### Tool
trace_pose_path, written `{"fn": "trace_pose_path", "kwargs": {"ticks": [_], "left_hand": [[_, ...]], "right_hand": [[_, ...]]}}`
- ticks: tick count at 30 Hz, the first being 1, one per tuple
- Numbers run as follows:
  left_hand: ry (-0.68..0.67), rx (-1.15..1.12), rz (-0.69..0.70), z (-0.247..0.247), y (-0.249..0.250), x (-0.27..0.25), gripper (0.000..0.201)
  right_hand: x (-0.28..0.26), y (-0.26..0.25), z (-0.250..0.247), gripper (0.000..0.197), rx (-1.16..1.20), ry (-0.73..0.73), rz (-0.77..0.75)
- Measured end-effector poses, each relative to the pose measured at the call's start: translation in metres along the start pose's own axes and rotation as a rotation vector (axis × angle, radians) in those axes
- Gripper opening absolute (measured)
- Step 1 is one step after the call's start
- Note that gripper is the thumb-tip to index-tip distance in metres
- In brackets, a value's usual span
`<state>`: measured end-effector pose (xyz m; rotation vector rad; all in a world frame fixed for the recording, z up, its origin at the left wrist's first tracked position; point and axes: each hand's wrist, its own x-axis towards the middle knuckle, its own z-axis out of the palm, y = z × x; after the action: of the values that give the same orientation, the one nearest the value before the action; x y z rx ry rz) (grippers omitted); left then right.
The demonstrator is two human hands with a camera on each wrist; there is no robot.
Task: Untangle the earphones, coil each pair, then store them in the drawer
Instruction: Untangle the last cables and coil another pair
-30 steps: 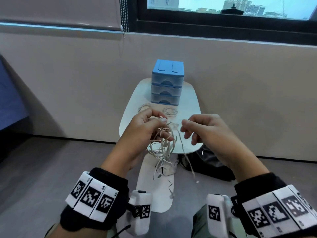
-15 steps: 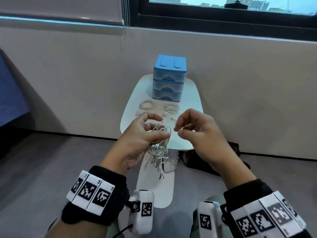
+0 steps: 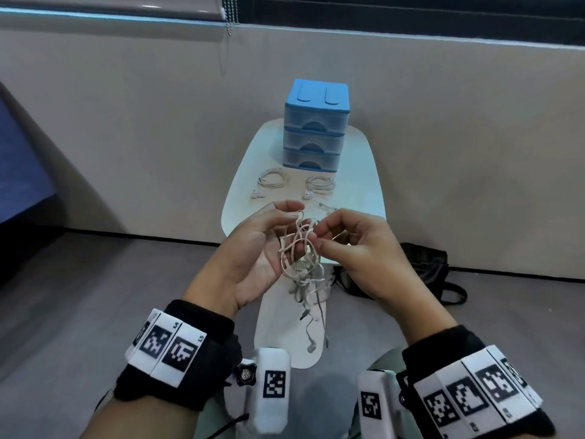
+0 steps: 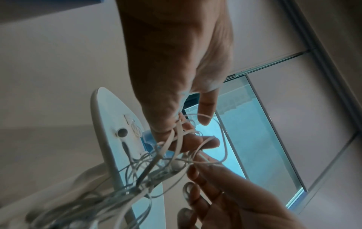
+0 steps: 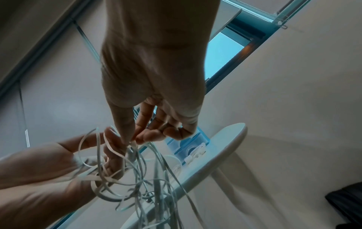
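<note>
Two coiled pairs of white earphones point(image 3: 271, 179) point(image 3: 320, 185) lie finished on the small white oval table point(image 3: 364, 172), just in front of the blue three-drawer plastic box point(image 3: 315, 125), all drawers closed. Midair over the near edge, the left hand point(image 3: 253, 251) cradles a tangled bundle of white earphone cables point(image 3: 299, 255), fingers curled through the loops, while the right hand point(image 3: 354, 248) pinches a strand. By my reckoning: untangling unfinished, storage untouched.
</note>
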<state>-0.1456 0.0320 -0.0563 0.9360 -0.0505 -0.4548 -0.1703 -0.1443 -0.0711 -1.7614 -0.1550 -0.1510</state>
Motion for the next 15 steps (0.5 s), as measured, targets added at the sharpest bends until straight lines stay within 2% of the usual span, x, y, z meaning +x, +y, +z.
{"fn": "trace_pose_path", "kwargs": {"ticks": [3,5,7,9,12,15], "left_hand": [[-0.002,0.018,-0.007,0.002,-0.005,0.003,0.023],[0.0,0.051,0.001,0.001,-0.007,0.005,0.034],[-0.035,0.16,0.021,-0.002,-0.007,0.007,0.046],[-0.079,0.364,0.049,-0.007,-0.005,0.008,0.052],[-0.144,0.548,0.074,-0.007,-0.003,0.008,0.046],[-0.113,0.577,0.104,-0.006,0.0,0.008,0.022]], "right_hand": [[0.001,0.005,-0.002,0.008,-0.043,-0.015,-0.011],[0.002,0.007,-0.002,0.009,-0.102,-0.024,-0.043],[0.003,0.005,-0.004,0.012,-0.107,-0.037,-0.044],[0.005,-0.001,-0.008,0.013,-0.074,-0.058,-0.006],[0.011,-0.012,-0.012,0.008,0.037,-0.109,0.084],[0.016,-0.02,-0.015,0.009,0.257,-0.133,0.134]]}}
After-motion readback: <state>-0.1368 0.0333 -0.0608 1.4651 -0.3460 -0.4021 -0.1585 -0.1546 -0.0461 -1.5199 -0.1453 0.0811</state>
